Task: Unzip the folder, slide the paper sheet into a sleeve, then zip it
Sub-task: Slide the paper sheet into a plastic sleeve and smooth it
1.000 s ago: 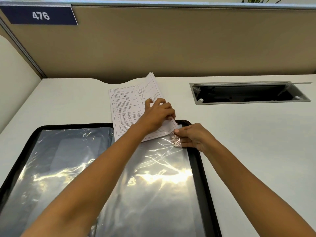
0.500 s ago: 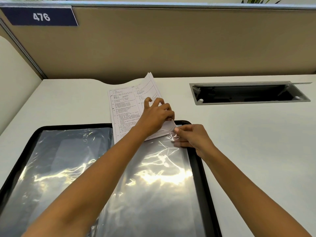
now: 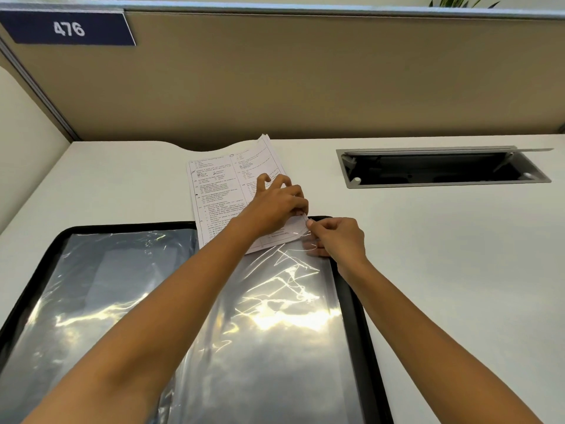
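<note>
The right hand (image 3: 339, 237) has now pinched up the sleeve (image 3: 275, 301) corner (the folder (image 3: 348, 286) lies open). The left hand (image 3: 275, 206) grips the paper sheet (image 3: 220, 185), whose corner is starting in.

A white paper sheet (image 3: 226, 191) printed with black text is seen. The folder (image 3: 351, 289) is edged in black, its sleeves (image 3: 269, 332) clear and glossy. The desk (image 3: 443, 255) is white, the partition (image 3: 305, 81) tan, the sign (image 3: 68, 28) navy with white numerals.

Left hand (image 3: 276, 206), right hand (image 3: 337, 237) pinching
</note>
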{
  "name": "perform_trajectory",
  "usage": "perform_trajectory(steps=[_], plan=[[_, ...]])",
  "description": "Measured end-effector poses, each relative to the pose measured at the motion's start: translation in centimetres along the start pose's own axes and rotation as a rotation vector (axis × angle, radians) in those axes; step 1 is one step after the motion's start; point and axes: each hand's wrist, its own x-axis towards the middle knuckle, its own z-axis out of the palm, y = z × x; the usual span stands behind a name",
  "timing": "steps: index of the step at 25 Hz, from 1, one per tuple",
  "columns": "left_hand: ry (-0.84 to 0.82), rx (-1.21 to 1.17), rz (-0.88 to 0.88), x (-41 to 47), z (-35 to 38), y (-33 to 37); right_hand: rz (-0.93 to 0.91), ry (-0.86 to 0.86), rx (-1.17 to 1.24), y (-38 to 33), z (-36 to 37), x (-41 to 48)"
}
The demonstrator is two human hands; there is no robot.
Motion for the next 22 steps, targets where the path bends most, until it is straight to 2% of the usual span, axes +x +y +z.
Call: perform_trajectory(steps=[4,8,13,15,16,18,20,22], plan=[[-0.079,0.046,0.063,0.4,-0.6,0.7,-0.112,0.088,-0.209,-0.2,0.5,0.4],[-0.099,0.109,0.105,0.7,-0.8,1.0,-0.077,0.094,-0.218,-0.6,0.5,0.9],[-0.083,-0.086,0.063,0.4,-0.5,1.4,-0.015,0.049,-0.136,-0.7,0.3,0.6],[-0.100,-0.256,0.030,0.3,-0.3,1.5,-0.014,0.030,-0.146,-0.9,0.6,1.0],[-0.069,-0.367,-0.011,0.2,-0.1,1.5,-0.019,0.020,-0.149,-1.0,0.8,1.2],[0.102,-0.535,-0.124,-0.2,0.2,1.2,-0.016,0.007,-0.147,-1.2,1.1,2.1],[0.287,-0.529,-0.248,-1.4,0.5,1.1,0.029,-0.001,-0.133,-1.0,1.4,3.4],[0.294,-0.457,-0.354,-3.2,0.8,1.1,0.072,-0.033,-0.127,-1.0,1.7,4.8]])
